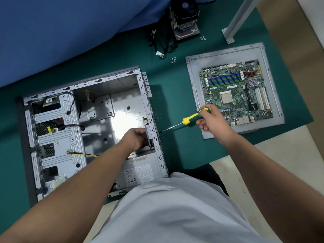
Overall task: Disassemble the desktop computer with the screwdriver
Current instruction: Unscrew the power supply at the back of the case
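Observation:
An open grey computer case (122, 95) lies on its side on the green mat, its inside bare metal. My right hand (213, 121) grips the yellow and green screwdriver (193, 118), whose tip touches the outside of the case's rear panel (154, 120). Inside the case, my left hand (135, 137) is closed on a dark part that stands against that rear panel. The power supply (138, 172) sits in the case's near corner, partly hidden by my left arm.
The motherboard (235, 92) rests on the removed side panel (196, 67) at the right. A CPU cooler (185, 18), black cables (163, 42) and loose screws (172, 59) lie at the back. A metal post (236, 20) stands at the back right. Blue cloth (61, 32) covers the far left.

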A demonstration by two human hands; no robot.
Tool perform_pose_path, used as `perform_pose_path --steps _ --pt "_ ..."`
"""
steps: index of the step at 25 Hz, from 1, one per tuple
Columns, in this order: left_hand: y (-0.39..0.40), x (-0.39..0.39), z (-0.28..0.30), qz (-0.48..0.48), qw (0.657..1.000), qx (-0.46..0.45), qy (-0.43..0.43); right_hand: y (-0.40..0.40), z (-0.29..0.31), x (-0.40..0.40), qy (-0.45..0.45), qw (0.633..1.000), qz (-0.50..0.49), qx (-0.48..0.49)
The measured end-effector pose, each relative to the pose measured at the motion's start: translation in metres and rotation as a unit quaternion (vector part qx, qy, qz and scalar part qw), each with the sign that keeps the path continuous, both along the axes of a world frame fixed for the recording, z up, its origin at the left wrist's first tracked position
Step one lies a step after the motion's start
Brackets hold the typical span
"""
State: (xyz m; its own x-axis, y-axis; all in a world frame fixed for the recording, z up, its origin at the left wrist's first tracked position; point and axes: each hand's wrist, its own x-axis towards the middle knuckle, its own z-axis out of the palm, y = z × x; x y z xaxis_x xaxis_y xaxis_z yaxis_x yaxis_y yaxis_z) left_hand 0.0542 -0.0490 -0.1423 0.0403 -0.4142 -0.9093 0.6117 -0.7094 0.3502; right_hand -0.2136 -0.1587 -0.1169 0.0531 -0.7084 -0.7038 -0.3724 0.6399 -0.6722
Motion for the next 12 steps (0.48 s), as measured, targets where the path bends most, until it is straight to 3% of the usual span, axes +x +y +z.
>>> perform_pose_path --steps 3,7,12 --pt "0.000 -0.001 0.002 -0.003 1.000 0.001 -0.007 -0.009 0.008 -0.005 -0.044 0.998 -0.001 0.046" --pt "0.000 0.000 0.001 0.016 0.999 0.045 -0.012 -0.015 0.005 -0.010 0.091 0.992 0.087 0.015" --pt "0.000 0.002 -0.004 0.020 0.998 0.051 -0.015 -0.016 0.004 -0.015 -0.023 0.997 0.041 0.062"
